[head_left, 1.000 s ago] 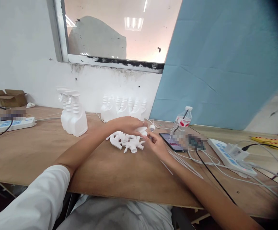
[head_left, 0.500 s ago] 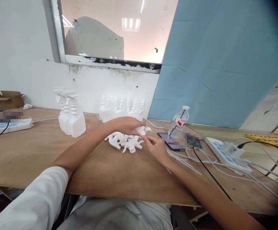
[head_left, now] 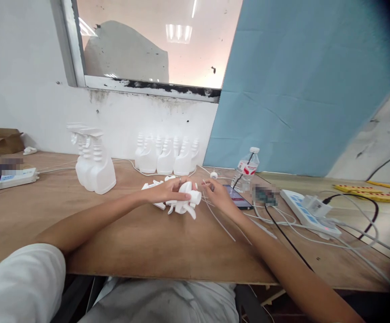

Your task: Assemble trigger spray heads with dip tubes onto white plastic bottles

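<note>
My left hand [head_left: 169, 190] is closed round a white spray-trigger head [head_left: 188, 198], lifted just above a small pile of the same white trigger heads [head_left: 158, 197] on the wooden table [head_left: 141, 237]. My right hand [head_left: 218, 194] pinches the top end of a thin clear dip tube [head_left: 219, 220], which slants down toward me over the table. The tube's top end is close to the trigger head's open neck.
White spray bottles [head_left: 92, 163] with triggers stand at left; a row of capless white bottles [head_left: 166, 157] lines the wall. A water bottle [head_left: 246, 169], phone [head_left: 238, 196], loose tubes, cables and power strips [head_left: 311, 211] lie at right. A cardboard box [head_left: 0, 140] sits far left.
My left hand has lifted a trigger head out of the pile toward me. My right hand has picked up a dip tube and brought its end up to the trigger head.
</note>
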`<state>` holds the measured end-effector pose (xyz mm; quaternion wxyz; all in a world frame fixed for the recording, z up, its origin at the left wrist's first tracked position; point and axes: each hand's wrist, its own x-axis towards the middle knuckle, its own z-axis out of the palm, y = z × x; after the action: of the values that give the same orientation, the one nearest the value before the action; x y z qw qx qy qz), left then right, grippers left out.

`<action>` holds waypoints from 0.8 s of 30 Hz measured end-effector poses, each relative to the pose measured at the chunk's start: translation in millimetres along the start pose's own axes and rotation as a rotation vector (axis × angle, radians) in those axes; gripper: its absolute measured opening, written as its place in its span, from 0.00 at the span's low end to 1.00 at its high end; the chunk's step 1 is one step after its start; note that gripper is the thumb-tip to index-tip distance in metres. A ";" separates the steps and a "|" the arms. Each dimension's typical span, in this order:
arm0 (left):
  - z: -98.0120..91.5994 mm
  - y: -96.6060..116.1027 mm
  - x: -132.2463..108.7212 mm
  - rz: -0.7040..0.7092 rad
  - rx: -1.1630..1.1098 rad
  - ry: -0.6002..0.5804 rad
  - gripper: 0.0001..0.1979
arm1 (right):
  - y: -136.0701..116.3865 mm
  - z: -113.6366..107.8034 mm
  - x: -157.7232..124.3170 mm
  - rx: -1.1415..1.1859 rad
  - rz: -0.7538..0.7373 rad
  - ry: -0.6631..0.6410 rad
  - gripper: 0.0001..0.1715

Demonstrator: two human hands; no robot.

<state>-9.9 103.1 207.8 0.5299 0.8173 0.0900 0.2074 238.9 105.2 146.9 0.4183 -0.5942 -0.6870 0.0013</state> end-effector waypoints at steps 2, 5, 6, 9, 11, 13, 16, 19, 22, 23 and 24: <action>9.8 -19.6 -13.1 -0.051 -0.366 -0.019 0.16 | 5.1 0.0 2.9 -0.015 0.027 -0.024 0.15; 19.8 -48.7 -30.2 -0.127 -0.692 0.045 0.15 | 11.5 1.5 4.5 -0.077 -0.002 -0.018 0.16; 21.5 -57.3 -34.1 -0.152 -0.738 0.097 0.15 | 12.0 1.9 4.0 -0.097 -0.046 0.004 0.16; 21.0 -76.0 -38.7 -0.181 -0.725 0.346 0.16 | 5.0 1.7 -1.4 -0.136 -0.186 0.062 0.11; 16.4 -81.6 -36.9 -0.148 -0.632 0.532 0.19 | -6.7 0.6 -8.4 -0.150 -0.268 0.072 0.11; 9.1 -81.9 -33.6 -0.102 -0.540 0.677 0.20 | -20.7 0.0 -17.6 -0.175 -0.413 0.081 0.15; -3.9 -76.4 -29.8 -0.068 -0.432 0.813 0.20 | -39.0 1.9 -32.3 -0.221 -0.717 0.087 0.21; -12.8 -70.2 -29.0 -0.095 -0.278 0.884 0.19 | -50.1 7.1 -44.6 -0.215 -0.920 0.037 0.23; -13.0 -66.1 -29.7 -0.128 -0.133 0.882 0.17 | -55.6 13.0 -53.0 -0.152 -0.992 -0.035 0.23; -11.2 -64.7 -30.0 -0.140 -0.102 0.873 0.17 | -56.9 14.5 -55.1 -0.127 -1.002 -0.058 0.23; -8.9 -63.2 -30.3 -0.156 -0.080 0.865 0.16 | -58.2 15.6 -56.8 -0.104 -1.007 -0.082 0.23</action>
<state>-36.3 126.1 146.4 0.4889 0.6250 0.3566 0.4931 179.3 49.3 133.3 0.3094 -0.2089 -0.9033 -0.2113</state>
